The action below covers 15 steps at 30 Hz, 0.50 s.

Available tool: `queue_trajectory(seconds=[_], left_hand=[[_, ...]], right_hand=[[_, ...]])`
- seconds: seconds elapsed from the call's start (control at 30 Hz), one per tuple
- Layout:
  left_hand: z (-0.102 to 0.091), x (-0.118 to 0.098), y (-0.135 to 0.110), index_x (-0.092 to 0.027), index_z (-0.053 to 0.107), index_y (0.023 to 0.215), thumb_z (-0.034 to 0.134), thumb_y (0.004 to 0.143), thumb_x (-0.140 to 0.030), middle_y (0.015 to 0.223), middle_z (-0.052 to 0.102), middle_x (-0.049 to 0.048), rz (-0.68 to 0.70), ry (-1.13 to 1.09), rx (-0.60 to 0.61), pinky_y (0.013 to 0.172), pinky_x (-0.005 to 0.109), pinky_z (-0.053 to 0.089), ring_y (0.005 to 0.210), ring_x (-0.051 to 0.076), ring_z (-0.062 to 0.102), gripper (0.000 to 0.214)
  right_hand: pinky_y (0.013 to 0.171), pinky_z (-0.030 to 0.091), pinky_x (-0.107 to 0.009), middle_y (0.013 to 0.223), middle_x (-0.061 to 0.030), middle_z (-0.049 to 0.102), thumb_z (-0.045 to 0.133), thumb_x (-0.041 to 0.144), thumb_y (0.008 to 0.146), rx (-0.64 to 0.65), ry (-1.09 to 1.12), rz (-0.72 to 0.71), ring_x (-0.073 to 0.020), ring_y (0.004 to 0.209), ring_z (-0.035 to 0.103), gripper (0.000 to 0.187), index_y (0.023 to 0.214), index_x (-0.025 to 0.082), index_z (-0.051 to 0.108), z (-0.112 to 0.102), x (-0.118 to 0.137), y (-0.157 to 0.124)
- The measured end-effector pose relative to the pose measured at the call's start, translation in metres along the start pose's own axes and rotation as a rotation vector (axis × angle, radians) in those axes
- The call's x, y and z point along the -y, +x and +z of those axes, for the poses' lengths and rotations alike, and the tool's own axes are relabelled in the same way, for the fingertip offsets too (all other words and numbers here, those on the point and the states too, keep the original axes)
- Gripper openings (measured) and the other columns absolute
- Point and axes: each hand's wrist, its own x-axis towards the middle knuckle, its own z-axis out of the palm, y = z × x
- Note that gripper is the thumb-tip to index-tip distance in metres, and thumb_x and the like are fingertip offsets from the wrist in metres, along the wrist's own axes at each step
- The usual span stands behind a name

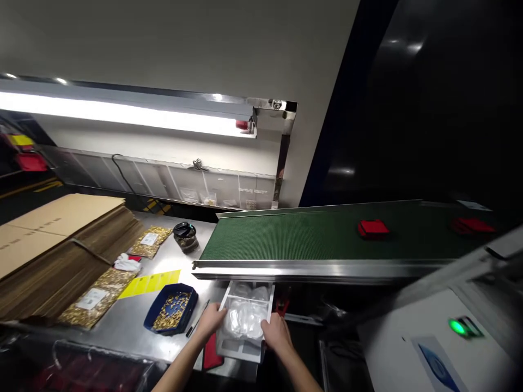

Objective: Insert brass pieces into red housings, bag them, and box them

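Observation:
A white plastic tray (235, 347) with clear plastic bags (244, 318) in it sits at the steel table's right end, partly under the conveyor. My left hand (211, 320) grips the tray's left edge, fingers curled over it. My right hand (277, 331) holds the tray's right side, fingers closed on its rim. A red flat piece (211, 353) lies just under my left wrist, beside the tray. A black pen (196, 323) lies left of my left hand.
A blue dish of small gold parts (171, 309), two bags of gold parts (95, 297), a yellow sheet (150, 283), a dark jar (185, 236) and stacked cardboard (53, 245) lie on the table. The green conveyor belt (310, 234) carries red pieces (373, 228). A white machine with a green light (457, 326) stands at right.

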Motion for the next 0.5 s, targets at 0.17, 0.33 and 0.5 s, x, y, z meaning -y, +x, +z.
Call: queue_trajectory(seconds=[0.17, 0.33, 0.5], left_hand=[[0.003, 0.002, 0.020, -0.013, 0.070, 0.099, 0.063, 0.097, -0.041, 0.099, 0.074, 0.0035, -0.025, -0.122, -0.056, 0.091, 0.043, 0.056, 0.097, 0.024, 0.070, 0.029], [0.016, 0.024, 0.023, -0.014, 0.068, 0.116, 0.063, 0.098, -0.038, 0.119, 0.071, 0.0083, -0.144, -0.206, -0.182, 0.097, 0.046, 0.056, 0.109, 0.025, 0.068, 0.030], [0.024, 0.053, 0.015, -0.014, 0.068, 0.115, 0.061, 0.099, -0.040, 0.116, 0.072, 0.0089, -0.267, -0.183, -0.248, 0.096, 0.047, 0.056, 0.106, 0.024, 0.069, 0.031]], right_hand=[[0.088, 0.056, -0.038, 0.085, -0.0030, 0.075, 0.054, 0.042, 0.103, 0.124, 0.054, -0.010, -0.0180, 0.085, 0.073, 0.033, 0.097, 0.014, 0.070, 0.007, 0.008, 0.040], [0.082, 0.058, -0.035, 0.079, -0.0002, 0.073, 0.051, 0.045, 0.105, 0.215, 0.072, -0.023, -0.0153, 0.074, 0.072, 0.035, 0.104, 0.015, 0.069, 0.019, 0.013, 0.065], [0.083, 0.059, -0.037, 0.093, -0.0034, 0.074, 0.057, 0.045, 0.102, 0.245, 0.011, -0.042, -0.0165, 0.082, 0.072, 0.033, 0.104, 0.015, 0.069, 0.029, 0.029, 0.089]])
